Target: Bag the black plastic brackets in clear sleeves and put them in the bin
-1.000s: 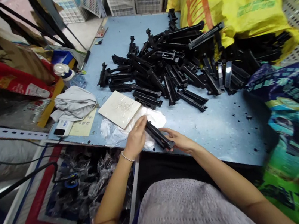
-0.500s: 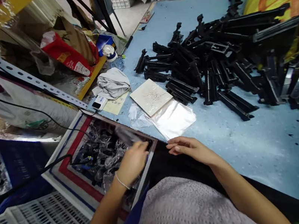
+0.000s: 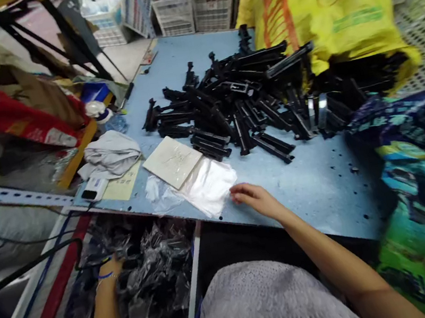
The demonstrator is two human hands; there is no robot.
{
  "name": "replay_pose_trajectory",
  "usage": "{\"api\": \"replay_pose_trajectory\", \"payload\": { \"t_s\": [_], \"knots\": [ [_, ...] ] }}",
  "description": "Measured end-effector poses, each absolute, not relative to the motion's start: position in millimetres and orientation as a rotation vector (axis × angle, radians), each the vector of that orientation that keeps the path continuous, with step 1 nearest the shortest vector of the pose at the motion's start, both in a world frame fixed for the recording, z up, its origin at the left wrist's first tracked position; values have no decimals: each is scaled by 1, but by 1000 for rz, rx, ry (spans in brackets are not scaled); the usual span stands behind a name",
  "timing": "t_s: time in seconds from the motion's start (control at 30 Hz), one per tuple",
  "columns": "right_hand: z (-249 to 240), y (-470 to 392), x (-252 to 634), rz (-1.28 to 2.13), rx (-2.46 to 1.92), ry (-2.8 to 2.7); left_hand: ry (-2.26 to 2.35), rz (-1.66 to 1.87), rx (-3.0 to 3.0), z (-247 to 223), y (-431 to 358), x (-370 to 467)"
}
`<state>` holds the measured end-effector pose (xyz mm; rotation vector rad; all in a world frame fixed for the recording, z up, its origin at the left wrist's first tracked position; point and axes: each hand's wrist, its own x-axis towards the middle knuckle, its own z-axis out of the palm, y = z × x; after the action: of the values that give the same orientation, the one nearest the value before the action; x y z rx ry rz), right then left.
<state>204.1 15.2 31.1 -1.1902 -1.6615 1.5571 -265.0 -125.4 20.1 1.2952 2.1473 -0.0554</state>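
My left hand (image 3: 112,267) reaches down into a box below the table's edge, among clear plastic bags (image 3: 150,276) with dark things inside. Its fingers are hidden there, so what they hold cannot be seen. Over the blue tabletop, my right hand (image 3: 253,198) is beside a stack of thin white plastic bags (image 3: 213,183), fingers loosely bent and nothing visible in them. A pale square block (image 3: 172,161) lies on part of that stack. Farther back spreads a heap of long black plastic parts (image 3: 227,97).
A yellow sack (image 3: 320,2) with black parts at its mouth stands at the back right. A green and blue bag (image 3: 420,223) is at the right edge. Grey cloth (image 3: 111,154) and a small white device (image 3: 94,189) lie at the left. A black cable (image 3: 31,265) crosses the box.
My left hand has moved down and left, deeper into the box of bags. My right hand now reaches over the tabletop beside the white bags. The view has turned right.
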Motion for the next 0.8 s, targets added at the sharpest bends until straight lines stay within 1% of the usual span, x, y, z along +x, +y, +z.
{"api": "replay_pose_trajectory", "payload": {
  "t_s": [0.07,0.13,0.17,0.2,0.27,0.33,0.4,0.47,0.53,0.6,0.73,0.8],
  "knots": [
    [37,47,230,976,-1385,-1826,2143,-67,1287,6,-108,-245],
    [41,82,261,452,-1632,-1847,2025,13,1326,2,-91,-210],
    [42,98,276,303,-1766,-1820,1899,84,1355,5,-82,-188],
    [41,111,291,256,-1888,-1788,1744,168,1382,10,-74,-162],
    [37,123,311,395,-2045,-1732,1425,311,1408,22,-57,-105],
    [31,113,318,608,-2070,-1701,1235,438,1389,31,-37,-43],
    [25,83,310,728,-1980,-1656,1106,620,1317,34,-17,15],
    [23,43,293,858,-1745,-1573,1020,832,1258,34,2,64],
    [29,9,279,974,-1548,-1606,1035,993,1270,36,14,99],
    [40,-5,273,896,-1525,-1674,1090,1034,1346,41,17,116],
    [58,22,284,454,-1572,-1831,1047,891,1523,52,10,120],
    [60,44,290,481,-1542,-1871,1046,882,1549,53,10,120]
  ]
}}
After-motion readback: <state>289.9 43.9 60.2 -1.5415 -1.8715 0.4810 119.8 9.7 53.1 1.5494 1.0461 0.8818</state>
